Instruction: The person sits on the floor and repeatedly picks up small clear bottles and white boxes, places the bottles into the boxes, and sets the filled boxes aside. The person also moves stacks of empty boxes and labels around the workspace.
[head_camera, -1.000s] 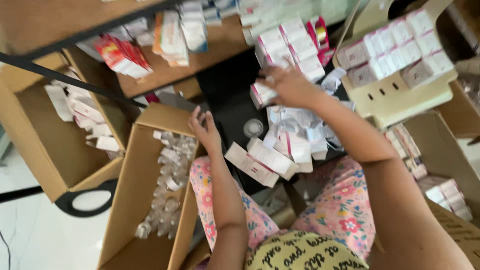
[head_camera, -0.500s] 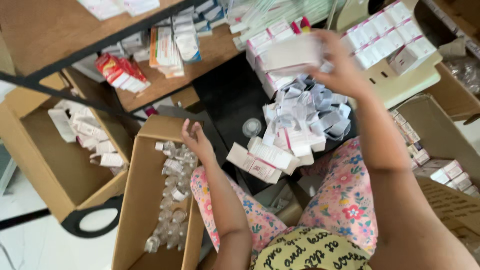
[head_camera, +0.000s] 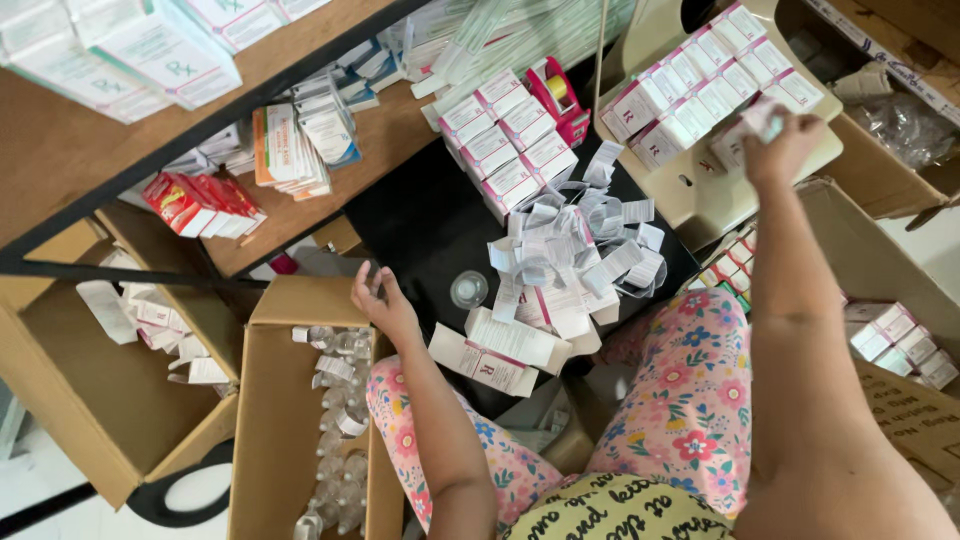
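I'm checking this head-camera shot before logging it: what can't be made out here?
- Right hand: its fingers cover the small white box, so the grip is unclear.
- Left hand: whether it touches the cardboard box rim is unclear.
- Small bottles: too small to count, cut off by the bottom edge.
- Paper slips: heaped, the lower ones hidden.

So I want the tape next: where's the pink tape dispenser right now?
In the head view, the pink tape dispenser sits on the wooden shelf at upper centre, just right of the block of small white boxes and above the pile of folded paper leaflets.
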